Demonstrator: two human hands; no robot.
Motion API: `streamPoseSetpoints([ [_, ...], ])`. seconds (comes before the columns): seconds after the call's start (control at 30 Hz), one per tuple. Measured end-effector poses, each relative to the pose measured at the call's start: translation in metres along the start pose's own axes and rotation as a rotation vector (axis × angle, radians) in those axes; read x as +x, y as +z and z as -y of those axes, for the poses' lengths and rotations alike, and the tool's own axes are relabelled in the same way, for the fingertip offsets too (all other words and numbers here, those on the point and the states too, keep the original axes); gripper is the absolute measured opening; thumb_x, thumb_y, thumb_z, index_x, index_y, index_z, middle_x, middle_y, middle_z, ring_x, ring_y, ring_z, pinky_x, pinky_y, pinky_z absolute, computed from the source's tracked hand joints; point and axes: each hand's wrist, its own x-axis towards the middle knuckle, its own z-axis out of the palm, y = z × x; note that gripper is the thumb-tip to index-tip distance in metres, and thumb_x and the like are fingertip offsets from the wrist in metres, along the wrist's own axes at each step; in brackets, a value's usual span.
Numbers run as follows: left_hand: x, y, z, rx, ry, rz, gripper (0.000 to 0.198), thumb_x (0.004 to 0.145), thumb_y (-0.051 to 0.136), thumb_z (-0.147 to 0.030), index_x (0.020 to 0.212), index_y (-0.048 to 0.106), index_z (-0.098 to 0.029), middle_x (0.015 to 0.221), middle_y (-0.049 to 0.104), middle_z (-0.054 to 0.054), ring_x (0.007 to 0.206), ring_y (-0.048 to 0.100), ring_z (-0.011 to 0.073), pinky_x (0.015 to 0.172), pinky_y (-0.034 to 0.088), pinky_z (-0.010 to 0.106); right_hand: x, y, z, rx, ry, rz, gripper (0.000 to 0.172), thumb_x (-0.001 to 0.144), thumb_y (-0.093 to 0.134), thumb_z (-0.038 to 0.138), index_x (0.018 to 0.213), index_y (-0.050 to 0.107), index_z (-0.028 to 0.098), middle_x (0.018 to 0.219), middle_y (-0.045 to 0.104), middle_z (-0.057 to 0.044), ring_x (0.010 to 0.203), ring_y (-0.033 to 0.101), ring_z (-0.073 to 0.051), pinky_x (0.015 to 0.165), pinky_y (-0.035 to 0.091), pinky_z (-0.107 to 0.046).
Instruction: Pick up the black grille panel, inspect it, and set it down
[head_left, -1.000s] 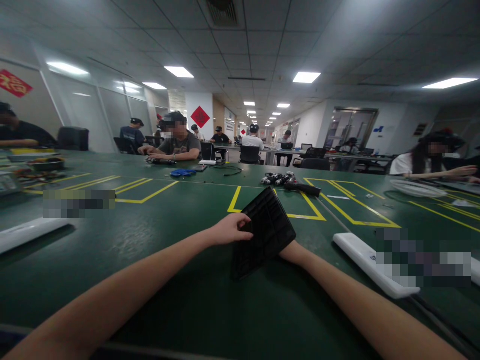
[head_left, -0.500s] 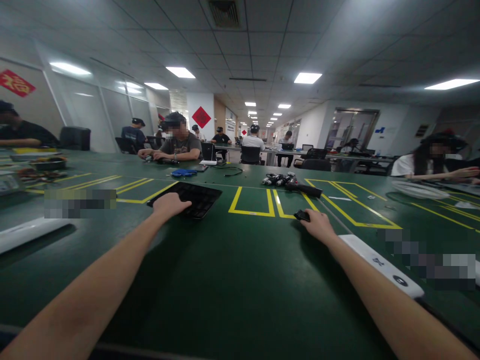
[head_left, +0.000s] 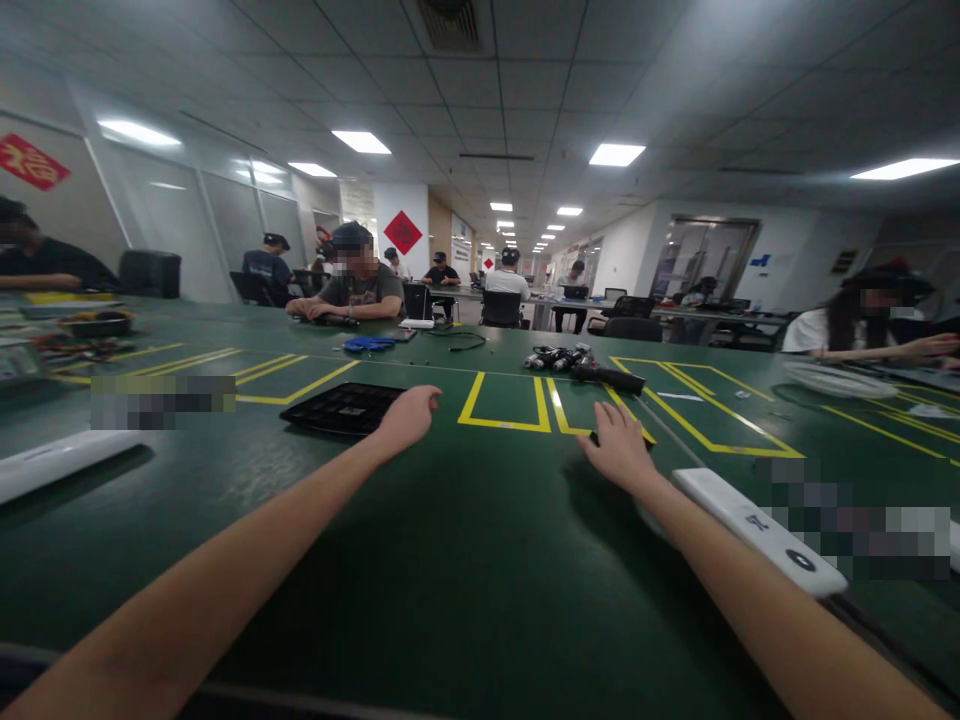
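A black tray [head_left: 341, 410] with a gridded, compartmented surface lies flat on the green table [head_left: 465, 580] to the left. Just off its right end is my left hand [head_left: 407, 420], holding nothing, its fingers loosely bent and pointing right. My right hand [head_left: 621, 445] hovers low over the table on the right with its fingers spread. Under and behind it, a small black piece [head_left: 646, 443] is mostly covered, so its kind cannot be made out. Yellow tape outlines [head_left: 504, 427] run between and beyond the hands.
A white power strip [head_left: 761, 530] lies by my right forearm, and a white bar [head_left: 67, 465] lies far left. A bundle of black and silver parts [head_left: 559, 358], a black cylinder [head_left: 611, 380] and a blue item [head_left: 369, 344] sit farther back. People sit around the table.
My left hand has let go of the black tray, which now lies flat, and has moved right. My right hand has opened from the small black piece it was holding.
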Motion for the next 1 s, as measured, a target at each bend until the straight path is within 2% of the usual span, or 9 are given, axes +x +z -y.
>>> streamPoseSetpoints([
  [0.13, -0.025, 0.037, -0.043, -0.014, 0.244, 0.234, 0.048, 0.077, 0.032, -0.005, 0.12, 0.052, -0.014, 0.122, 0.056, 0.008, 0.111, 0.051, 0.0173, 0.097, 0.037, 0.031, -0.025, 0.0, 0.035, 0.134, -0.279, 0.127, 0.061, 0.086, 0.032, 0.045, 0.137, 0.03, 0.012, 0.144, 0.028, -0.011, 0.134, 0.016, -0.028, 0.107, 0.015, -0.047],
  [0.27, -0.035, 0.049, -0.053, 0.005, 0.338, 0.363, 0.044, 0.081, 0.033, -0.01, 0.121, 0.052, -0.014, 0.13, 0.05, 0.009, 0.12, 0.044, 0.0193, 0.102, 0.031, 0.033, -0.039, 0.009, 0.051, 0.238, -0.405, 0.26, 0.062, 0.086, 0.028, 0.052, 0.135, 0.034, 0.014, 0.143, 0.029, -0.012, 0.133, 0.02, -0.028, 0.106, 0.015, -0.05],
  [0.4, -0.035, 0.048, -0.05, -0.048, 0.351, 0.358, 0.038, 0.085, 0.035, -0.021, 0.118, 0.053, -0.012, 0.128, 0.051, 0.012, 0.119, 0.045, 0.0209, 0.102, 0.031, 0.035, -0.042, 0.014, 0.054, 0.276, -0.409, 0.295, 0.062, 0.086, 0.027, 0.054, 0.133, 0.038, 0.015, 0.143, 0.031, -0.012, 0.132, 0.022, -0.029, 0.105, 0.015, -0.053],
  [0.53, -0.032, 0.047, -0.045, -0.159, 0.243, 0.156, 0.038, 0.087, 0.031, -0.024, 0.116, 0.052, -0.01, 0.12, 0.055, 0.013, 0.112, 0.049, 0.0196, 0.097, 0.035, 0.032, -0.036, 0.008, 0.047, 0.275, -0.431, 0.238, 0.057, 0.088, 0.027, 0.05, 0.13, 0.042, 0.015, 0.139, 0.037, -0.012, 0.129, 0.029, -0.027, 0.105, 0.02, -0.05],
  [0.63, -0.026, 0.043, -0.038, -0.187, 0.127, 0.066, 0.035, 0.086, 0.032, -0.026, 0.105, 0.056, -0.01, 0.106, 0.059, 0.013, 0.098, 0.054, 0.0198, 0.087, 0.041, 0.031, -0.022, -0.001, 0.027, 0.188, -0.366, 0.095, 0.05, 0.089, 0.029, 0.041, 0.128, 0.044, 0.013, 0.136, 0.04, -0.013, 0.128, 0.03, -0.027, 0.105, 0.022, -0.046],
  [0.7, -0.02, 0.038, -0.032, -0.162, 0.108, 0.13, 0.033, 0.084, 0.037, -0.031, 0.098, 0.059, -0.011, 0.096, 0.061, 0.011, 0.088, 0.056, 0.0199, 0.078, 0.043, 0.031, -0.01, -0.003, 0.006, 0.087, -0.255, -0.004, 0.048, 0.089, 0.031, 0.036, 0.128, 0.042, 0.01, 0.138, 0.038, -0.014, 0.129, 0.027, -0.029, 0.104, 0.02, -0.048],
  [0.77, -0.016, 0.033, -0.027, -0.117, 0.121, 0.257, 0.033, 0.079, 0.046, -0.038, 0.094, 0.06, -0.013, 0.088, 0.061, 0.008, 0.078, 0.056, 0.0194, 0.068, 0.043, 0.029, -0.001, -0.002, -0.015, -0.005, -0.14, -0.065, 0.048, 0.088, 0.032, 0.033, 0.129, 0.041, 0.01, 0.139, 0.036, -0.014, 0.129, 0.026, -0.031, 0.103, 0.021, -0.049],
  [0.87, -0.015, 0.03, -0.025, -0.075, 0.217, 0.378, 0.031, 0.073, 0.055, -0.041, 0.09, 0.061, -0.016, 0.084, 0.059, 0.006, 0.075, 0.054, 0.018, 0.065, 0.041, 0.027, 0.006, 0.007, -0.038, -0.074, -0.013, -0.043, 0.05, 0.088, 0.03, 0.037, 0.129, 0.04, 0.011, 0.138, 0.037, -0.015, 0.127, 0.028, -0.033, 0.1, 0.023, -0.053],
  [1.0, -0.023, 0.031, -0.032, -0.079, 0.319, 0.338, 0.018, 0.076, 0.051, -0.032, 0.079, 0.06, -0.017, 0.082, 0.059, 0.005, 0.076, 0.053, 0.0173, 0.068, 0.04, 0.028, 0.006, 0.015, -0.046, -0.088, 0.009, 0.061, 0.047, 0.088, 0.029, 0.038, 0.126, 0.043, 0.013, 0.128, 0.047, -0.015, 0.12, 0.037, -0.033, 0.095, 0.026, -0.057],
])
